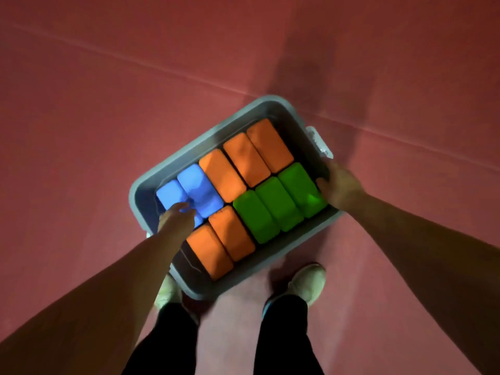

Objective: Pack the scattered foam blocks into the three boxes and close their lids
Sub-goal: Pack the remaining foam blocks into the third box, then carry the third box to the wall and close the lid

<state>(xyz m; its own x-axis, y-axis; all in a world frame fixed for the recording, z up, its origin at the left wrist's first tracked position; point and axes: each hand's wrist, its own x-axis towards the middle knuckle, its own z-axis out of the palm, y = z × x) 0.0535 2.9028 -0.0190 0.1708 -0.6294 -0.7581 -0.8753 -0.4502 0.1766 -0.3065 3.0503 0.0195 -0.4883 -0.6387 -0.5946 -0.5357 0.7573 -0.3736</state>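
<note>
A person's two black trouser legs (284, 339) and two pale shoes (308, 284) stand just in front of a lidless grey plastic box (189, 147) on a red floor (108, 104). The left hand (177, 216) reaches in over the box's near-left corner, its fingers stretched out together and resting on one of the blue blocks. The right hand (339, 186) grips the box's right-hand end wall, fingers curled over the rim beside a green block. Ten foam blocks fill the box in two rows. Two orange foam blocks (220, 247) and three green foam blocks (273, 203) sit along its near side. Two blue foam blocks (201, 189) and three more orange ones run along its far side. One white latch (320, 143) juts from the box's right end, beyond the right hand.
</note>
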